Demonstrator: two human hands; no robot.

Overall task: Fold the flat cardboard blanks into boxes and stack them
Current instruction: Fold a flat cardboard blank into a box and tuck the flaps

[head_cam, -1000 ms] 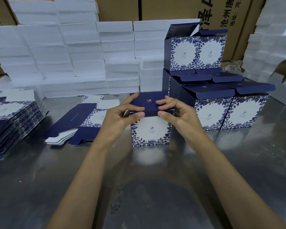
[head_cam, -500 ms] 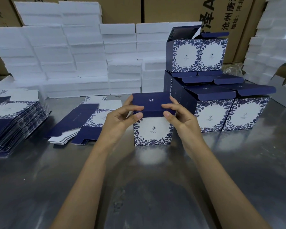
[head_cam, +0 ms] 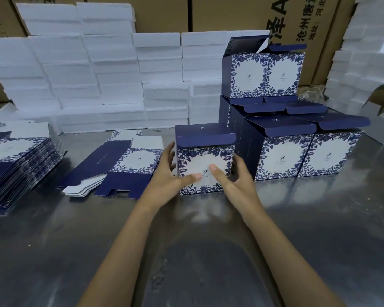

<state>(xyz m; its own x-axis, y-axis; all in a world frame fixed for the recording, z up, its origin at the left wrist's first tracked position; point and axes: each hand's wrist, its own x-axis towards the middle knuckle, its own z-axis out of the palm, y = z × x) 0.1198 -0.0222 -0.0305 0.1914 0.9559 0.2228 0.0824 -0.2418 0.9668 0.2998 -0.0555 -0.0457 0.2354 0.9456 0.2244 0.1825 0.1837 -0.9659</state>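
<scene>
A folded blue-and-white floral box (head_cam: 205,156) stands on the steel table (head_cam: 64,240), its navy lid flap down over the top. My left hand (head_cam: 166,176) holds its left front corner, thumb on the front face and fingers along the left side. My right hand (head_cam: 235,180) holds the right front corner the same way. Just right of it stands the stack of folded boxes (head_cam: 284,156), with one more box (head_cam: 264,74) on top, its lid open. A few loose flat blanks (head_cam: 120,165) lie to the left, and a tall pile of blanks (head_cam: 16,160) lies at the far left.
White foam blocks (head_cam: 98,74) are stacked along the back of the table and at the right edge (head_cam: 364,63). Brown shipping cartons (head_cam: 231,12) stand behind them. Bare table surface lies in front of the box.
Both hands have come down from the lid flap on top to the box's front corners. The lid now lies shut over the box.
</scene>
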